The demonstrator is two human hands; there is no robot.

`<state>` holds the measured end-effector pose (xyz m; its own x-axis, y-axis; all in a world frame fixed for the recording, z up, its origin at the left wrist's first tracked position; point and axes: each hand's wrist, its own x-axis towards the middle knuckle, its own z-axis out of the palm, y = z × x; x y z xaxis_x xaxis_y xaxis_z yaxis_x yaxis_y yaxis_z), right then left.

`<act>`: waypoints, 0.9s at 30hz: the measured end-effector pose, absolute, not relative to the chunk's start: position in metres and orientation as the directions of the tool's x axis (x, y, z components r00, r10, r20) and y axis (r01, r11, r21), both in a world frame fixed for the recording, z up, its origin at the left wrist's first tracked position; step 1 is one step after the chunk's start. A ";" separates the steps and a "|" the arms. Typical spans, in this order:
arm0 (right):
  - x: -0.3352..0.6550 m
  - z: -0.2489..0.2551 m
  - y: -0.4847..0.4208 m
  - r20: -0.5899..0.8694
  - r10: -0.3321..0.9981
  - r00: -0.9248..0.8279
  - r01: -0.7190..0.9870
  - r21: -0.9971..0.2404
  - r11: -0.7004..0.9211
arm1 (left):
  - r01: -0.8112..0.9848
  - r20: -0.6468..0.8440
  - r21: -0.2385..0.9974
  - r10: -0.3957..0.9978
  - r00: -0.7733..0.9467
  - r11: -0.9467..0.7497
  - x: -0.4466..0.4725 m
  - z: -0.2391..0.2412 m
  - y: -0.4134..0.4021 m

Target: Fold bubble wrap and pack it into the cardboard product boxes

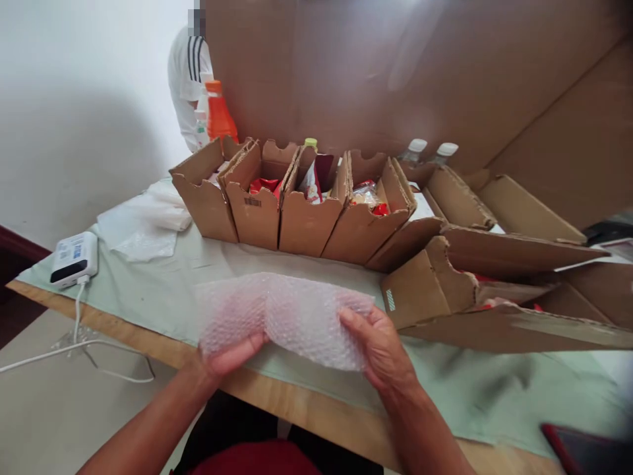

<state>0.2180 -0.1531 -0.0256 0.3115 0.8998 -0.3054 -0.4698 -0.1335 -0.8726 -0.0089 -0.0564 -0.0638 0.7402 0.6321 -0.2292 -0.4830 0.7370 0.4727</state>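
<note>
A piece of clear bubble wrap [311, 316] is stretched between my two hands above the cloth, near the table's front edge. My right hand [383, 346] grips its right end, thumb on the near face and fingers behind. My left hand [237, 353] holds the left end from below. Its fingers are covered by the wrap and show only as a pinkish blur through it, so I cannot tell whether they are behind one layer or between two.
Cardboard bins [314, 224] with packets stand in a row behind. Another carton [420, 290] is at right. Plastic bags [148, 214], a white device [76, 257] with a cable and an orange bottle [220, 112] are leftward. A dark red-edged object [583, 448] lies front right. A person [185, 79] stands behind.
</note>
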 end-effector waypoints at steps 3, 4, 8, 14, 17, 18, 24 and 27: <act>0.241 -0.027 -0.164 -0.331 0.862 0.383 -0.380 -0.907 -0.180 | -0.444 -0.295 0.457 0.603 0.742 0.770 -0.022 -0.057 -0.048; 0.246 -0.028 -0.168 -0.334 0.857 0.391 -0.350 -0.916 -0.197 | -0.420 -0.328 0.483 0.603 0.727 0.768 -0.025 -0.055 -0.048; 0.255 -0.034 -0.179 -0.313 0.847 0.429 -0.227 -0.945 -0.235 | -0.140 -0.433 0.801 0.724 0.537 0.582 -0.021 -0.051 -0.055; 0.262 -0.050 -0.184 0.033 0.826 0.562 0.509 -0.801 -0.315 | 0.337 -0.196 0.941 0.862 0.469 0.030 -0.007 -0.050 -0.040; 0.263 -0.065 -0.195 0.206 0.828 0.521 0.790 -0.484 -0.377 | 0.629 0.009 0.714 0.902 0.431 -0.307 -0.015 -0.053 -0.028; 0.261 -0.068 -0.201 0.273 0.836 0.476 0.850 -0.386 -0.358 | 0.691 0.078 0.622 0.907 0.415 -0.369 -0.018 -0.054 -0.027; 0.231 -0.043 -0.206 0.522 0.835 0.172 0.985 -0.111 -0.133 | 0.592 0.291 0.523 0.781 0.553 -0.614 -0.012 -0.045 -0.046; 0.206 -0.033 -0.177 0.309 0.951 -0.010 0.981 -0.182 0.070 | 0.467 0.215 0.575 0.675 0.706 -0.672 0.012 -0.048 -0.049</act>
